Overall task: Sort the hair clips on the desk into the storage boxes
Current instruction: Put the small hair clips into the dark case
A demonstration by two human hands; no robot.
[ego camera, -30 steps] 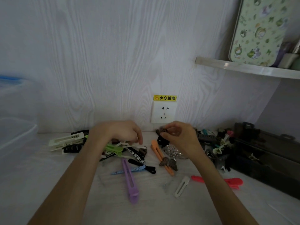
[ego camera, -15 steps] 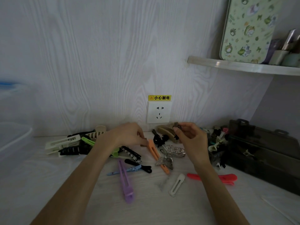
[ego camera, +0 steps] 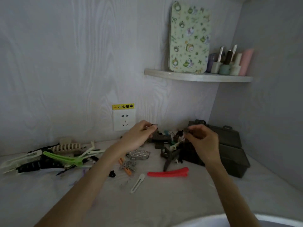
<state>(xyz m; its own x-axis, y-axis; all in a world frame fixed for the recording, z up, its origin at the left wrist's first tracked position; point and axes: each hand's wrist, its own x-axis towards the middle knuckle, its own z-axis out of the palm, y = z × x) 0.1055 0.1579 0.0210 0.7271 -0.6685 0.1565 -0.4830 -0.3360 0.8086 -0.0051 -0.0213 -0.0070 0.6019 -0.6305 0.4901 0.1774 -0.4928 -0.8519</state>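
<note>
Two hands are hovering over the white desk [ego camera: 164, 210]: nearest, a flat red plastic clip [ego camera: 168, 172] is lying loose; further back, left hand [ego camera: 139, 136] and right hand [ego camera: 203, 141] are each pinching something small and dark beside the dark translucent storage box [ego camera: 232, 149].

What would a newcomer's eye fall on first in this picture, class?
Two bare hands meet above the desk's middle, the left hand and right hand each pinching something small and dark. Below them lies a bright red clip, with a lime green clip in the heap at left.
</note>
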